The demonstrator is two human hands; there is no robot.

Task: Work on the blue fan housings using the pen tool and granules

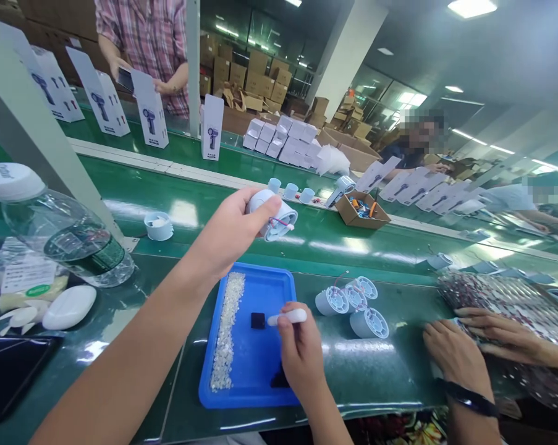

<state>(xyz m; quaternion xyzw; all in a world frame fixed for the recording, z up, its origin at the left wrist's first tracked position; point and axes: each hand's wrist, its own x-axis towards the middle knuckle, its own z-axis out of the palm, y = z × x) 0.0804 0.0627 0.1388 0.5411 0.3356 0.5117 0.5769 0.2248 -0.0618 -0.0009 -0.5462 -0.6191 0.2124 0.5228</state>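
My left hand (241, 225) is closed around a light-blue round plastic housing (270, 213), raised above the far end of a blue tray (285, 281). A thin red-and-dark wire with a small white connector hangs at the housing's open end. In my right hand (301, 349) is a white pen-shaped tool (293, 317), gripped between thumb and fingers. Its tip points left, close to a small black square (257, 320) on the tray floor; whether they touch I cannot tell. Small whitish pieces (227, 330) form a strip along the tray's left side. Another black piece (279, 378) is partly hidden by my right hand.
Several blue housings (370, 323) stand right of the tray. A co-worker's hands (459, 352) rest by a pile of shiny parts (505, 303). On the left are a bottle (84, 238) and a dark tablet-like device (14, 377). Beyond runs a green conveyor (204, 213) with a cardboard box (364, 210).
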